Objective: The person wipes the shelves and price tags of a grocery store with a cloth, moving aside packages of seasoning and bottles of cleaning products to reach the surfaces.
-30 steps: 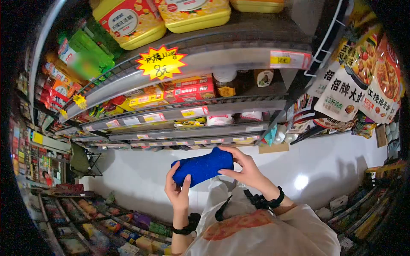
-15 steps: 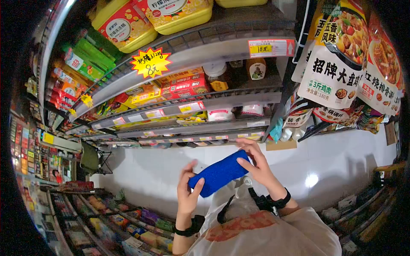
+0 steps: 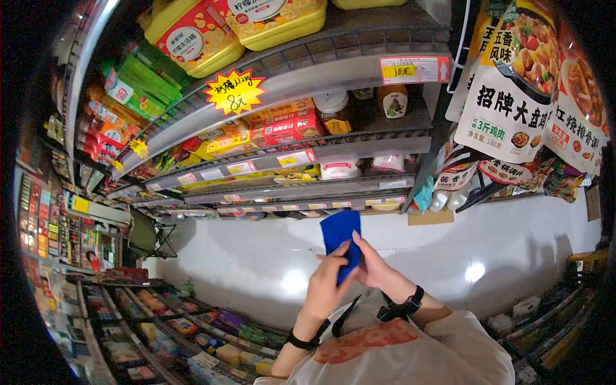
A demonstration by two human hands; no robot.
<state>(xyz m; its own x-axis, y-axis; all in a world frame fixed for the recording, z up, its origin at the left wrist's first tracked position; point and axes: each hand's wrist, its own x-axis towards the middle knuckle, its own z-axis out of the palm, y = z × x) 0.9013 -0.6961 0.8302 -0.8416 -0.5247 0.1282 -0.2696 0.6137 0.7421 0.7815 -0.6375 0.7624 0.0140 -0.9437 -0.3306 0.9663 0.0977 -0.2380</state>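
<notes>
A blue folded cloth [image 3: 340, 230] is held upright in front of my body, its wide end pointing away from me toward the shelves. My left hand [image 3: 326, 285] closes on its near part, with the fingers crossing over the front. On the other side, my right hand [image 3: 374, 264] grips the same near part, thumb up along the cloth's edge. The two hands are close together, and the fingers hide much of the cloth's lower end.
Ahead is a store shelf [image 3: 295, 170] with boxes, jars and price tags. Yellow tubs [image 3: 279, 25] stand on its upper level. Seasoning pouches [image 3: 507, 109] hang at the right. Another stocked rack [image 3: 186, 333] lies at lower left, and a dark folding chair [image 3: 144, 234] stands beyond it.
The cloth has turned from lying sideways between both hands to pointing away from me. My left hand has moved right to meet my right hand at the cloth's near end.
</notes>
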